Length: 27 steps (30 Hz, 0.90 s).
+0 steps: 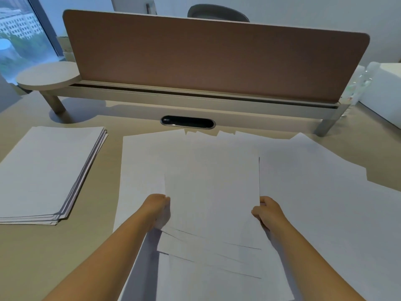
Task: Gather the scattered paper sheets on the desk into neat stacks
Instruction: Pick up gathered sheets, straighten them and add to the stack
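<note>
Two hands on one bundle here: the left hand (159, 208) pinches the left edge of a held batch of sheets (212, 192) and the right hand (265, 211) pinches the right edge, both with fingers curled round the paper. The batch sits tilted up over the middle of the desk (43, 257), toward the near edge, and its lower ends are fanned out, not squared yet.

Under and around it is a spread of loose sheets (314, 192) covering the middle and right side of the desk, reaching back almost to the cable slot (187, 122) by the brown divider panel (206, 59). On the left side of the desk there's a finished stack (47, 170), fairly tidy, edges slightly stepped.

Handling-wise, I'd guess this stuff is light, floppy and slippery sheet on sheet, so it'll slide apart if held loosely. Gripping both long edges around the middle seems right; tapping the bottom edge on the desk should line things up. Corners would crease easily.
</note>
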Each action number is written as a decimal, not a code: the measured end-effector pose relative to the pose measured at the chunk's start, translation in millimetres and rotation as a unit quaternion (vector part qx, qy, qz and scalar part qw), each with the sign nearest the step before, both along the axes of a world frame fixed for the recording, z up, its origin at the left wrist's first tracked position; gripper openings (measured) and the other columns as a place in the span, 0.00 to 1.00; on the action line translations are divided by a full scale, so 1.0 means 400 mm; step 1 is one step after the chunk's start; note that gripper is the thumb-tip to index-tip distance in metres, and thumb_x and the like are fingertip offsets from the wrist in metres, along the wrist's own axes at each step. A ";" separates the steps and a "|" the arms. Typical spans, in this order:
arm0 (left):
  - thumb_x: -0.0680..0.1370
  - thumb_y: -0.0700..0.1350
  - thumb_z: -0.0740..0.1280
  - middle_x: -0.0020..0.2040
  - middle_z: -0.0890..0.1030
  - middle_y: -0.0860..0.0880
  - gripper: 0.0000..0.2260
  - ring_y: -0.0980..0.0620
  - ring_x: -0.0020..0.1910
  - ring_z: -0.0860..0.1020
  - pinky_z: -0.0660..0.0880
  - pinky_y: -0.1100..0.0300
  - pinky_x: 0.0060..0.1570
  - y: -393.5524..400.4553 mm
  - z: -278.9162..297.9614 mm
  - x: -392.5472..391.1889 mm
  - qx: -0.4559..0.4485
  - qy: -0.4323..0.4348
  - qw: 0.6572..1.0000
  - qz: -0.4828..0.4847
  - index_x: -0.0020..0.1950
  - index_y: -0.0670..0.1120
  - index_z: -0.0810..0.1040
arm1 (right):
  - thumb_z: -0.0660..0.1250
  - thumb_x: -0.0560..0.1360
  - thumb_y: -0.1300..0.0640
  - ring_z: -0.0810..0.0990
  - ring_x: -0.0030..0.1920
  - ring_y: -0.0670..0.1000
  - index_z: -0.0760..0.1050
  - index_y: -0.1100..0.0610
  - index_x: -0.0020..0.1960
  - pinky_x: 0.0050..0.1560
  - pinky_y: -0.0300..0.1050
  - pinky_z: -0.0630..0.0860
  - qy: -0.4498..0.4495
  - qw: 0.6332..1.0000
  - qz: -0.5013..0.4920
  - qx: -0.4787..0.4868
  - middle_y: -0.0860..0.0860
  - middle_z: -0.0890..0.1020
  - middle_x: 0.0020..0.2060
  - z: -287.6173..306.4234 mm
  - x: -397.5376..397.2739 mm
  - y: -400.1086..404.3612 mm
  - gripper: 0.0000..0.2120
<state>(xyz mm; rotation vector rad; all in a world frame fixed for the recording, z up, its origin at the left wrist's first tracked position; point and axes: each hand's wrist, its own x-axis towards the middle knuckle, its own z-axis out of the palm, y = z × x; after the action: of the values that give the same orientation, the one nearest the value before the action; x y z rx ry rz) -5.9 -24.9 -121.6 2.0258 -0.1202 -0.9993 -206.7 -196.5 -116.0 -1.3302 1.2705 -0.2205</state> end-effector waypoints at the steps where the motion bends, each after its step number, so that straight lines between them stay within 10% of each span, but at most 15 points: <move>1: 0.79 0.37 0.59 0.31 0.67 0.45 0.17 0.48 0.32 0.67 0.67 0.58 0.41 0.000 0.015 -0.004 0.002 0.005 1.000 -0.003 0.30 0.43 0.64 | 0.61 0.72 0.71 0.69 0.36 0.50 0.69 0.61 0.43 0.37 0.40 0.66 0.002 1.000 -0.002 -0.003 0.53 0.71 0.37 0.001 -0.001 -0.001 0.06; 8: 0.75 0.41 0.69 0.33 0.70 0.44 0.16 0.48 0.33 0.68 0.65 0.59 0.35 -0.009 0.014 0.026 -0.020 -0.012 0.999 0.032 0.31 0.42 0.65 | 0.62 0.75 0.66 0.62 0.29 0.50 0.59 0.55 0.30 0.32 0.42 0.57 0.069 0.991 -0.005 -0.117 0.51 0.63 0.28 -0.032 0.036 -0.036 0.19; 18: 0.81 0.39 0.55 0.36 0.69 0.45 0.12 0.46 0.38 0.68 0.64 0.58 0.37 -0.080 0.024 0.098 -0.053 -0.187 0.979 0.055 0.37 0.41 0.70 | 0.63 0.76 0.60 0.75 0.50 0.54 0.75 0.59 0.54 0.52 0.45 0.70 0.063 0.985 0.036 -0.156 0.53 0.76 0.46 -0.023 0.053 -0.046 0.08; 21: 0.81 0.45 0.57 0.62 0.75 0.40 0.18 0.41 0.63 0.72 0.69 0.50 0.60 -0.085 0.019 0.091 -0.004 -0.253 0.967 0.038 0.68 0.38 0.66 | 0.60 0.77 0.51 0.64 0.70 0.56 0.58 0.58 0.73 0.68 0.50 0.63 0.213 0.941 0.056 -0.258 0.56 0.66 0.70 -0.009 0.046 -0.053 0.27; 27: 0.79 0.58 0.54 0.77 0.52 0.44 0.33 0.43 0.77 0.46 0.44 0.43 0.73 -0.047 -0.026 0.089 0.204 -0.279 0.933 -0.098 0.76 0.42 0.48 | 0.48 0.78 0.38 0.36 0.76 0.56 0.33 0.58 0.75 0.73 0.55 0.35 0.372 0.897 0.142 -0.193 0.59 0.37 0.75 -0.037 0.007 -0.065 0.38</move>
<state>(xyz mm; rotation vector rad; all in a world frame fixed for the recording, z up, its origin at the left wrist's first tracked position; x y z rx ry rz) 29.6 -43.6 -132.2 2.6861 -0.4556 -0.5595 -203.8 -222.5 -131.0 -2.0387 1.6851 0.2947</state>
